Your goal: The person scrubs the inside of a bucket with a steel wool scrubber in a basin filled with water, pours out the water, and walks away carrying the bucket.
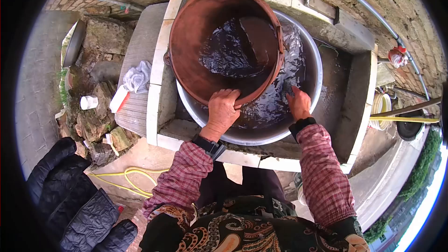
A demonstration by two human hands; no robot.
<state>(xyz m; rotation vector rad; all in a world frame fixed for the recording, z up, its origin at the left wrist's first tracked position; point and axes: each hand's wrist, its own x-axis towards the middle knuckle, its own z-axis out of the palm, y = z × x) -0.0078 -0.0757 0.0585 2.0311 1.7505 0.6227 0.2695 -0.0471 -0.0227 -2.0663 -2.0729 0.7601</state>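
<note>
A reddish-brown bucket (186, 51) is tilted over a wide metal basin (319, 75), its mouth facing me and some water inside. My left hand (224, 110) is closed on the near rim of the bucket. Dark, rippling water (261, 117) lies in the basin below. Over the basin's right side, my right hand (299, 104) has its fingers bent together just above the water. A small greyish patch shows at those fingertips, too unclear to name. The bucket's wire handle hangs along its right side.
A tiled concrete sink (368, 107) surrounds the basin. On the ribbed slab (135, 107) at left lie a crumpled cloth (137, 77) and a white-and-red brush (119, 99). A yellow hose (133, 177) runs along the ground. Pipes and a brick wall (387, 0) stand behind.
</note>
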